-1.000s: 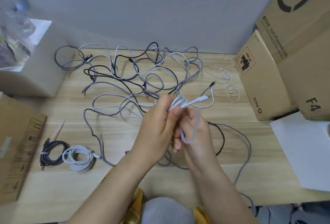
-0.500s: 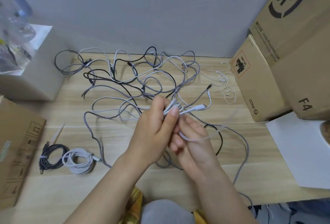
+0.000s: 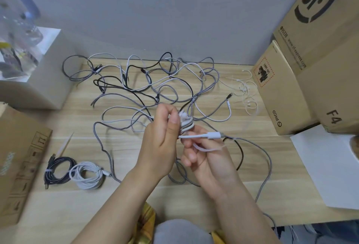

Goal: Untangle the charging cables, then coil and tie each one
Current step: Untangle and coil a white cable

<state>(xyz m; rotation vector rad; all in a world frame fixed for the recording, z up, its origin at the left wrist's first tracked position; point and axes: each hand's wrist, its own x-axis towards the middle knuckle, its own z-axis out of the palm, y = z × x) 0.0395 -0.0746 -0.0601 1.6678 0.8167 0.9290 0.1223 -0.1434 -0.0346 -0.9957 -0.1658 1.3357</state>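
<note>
Now the white cable's plug [image 3: 213, 135] points right rather than up and away, and the bundle sits tighter. Behind lie the wooden table [image 3: 194, 189], cardboard boxes [image 3: 310, 64] and tangled cables [image 3: 155, 84]. Left hand [image 3: 161, 142] grips the coiled white cable [image 3: 186, 124]; right hand [image 3: 207, 158] pinches a translucent tie [image 3: 206, 149].
</note>
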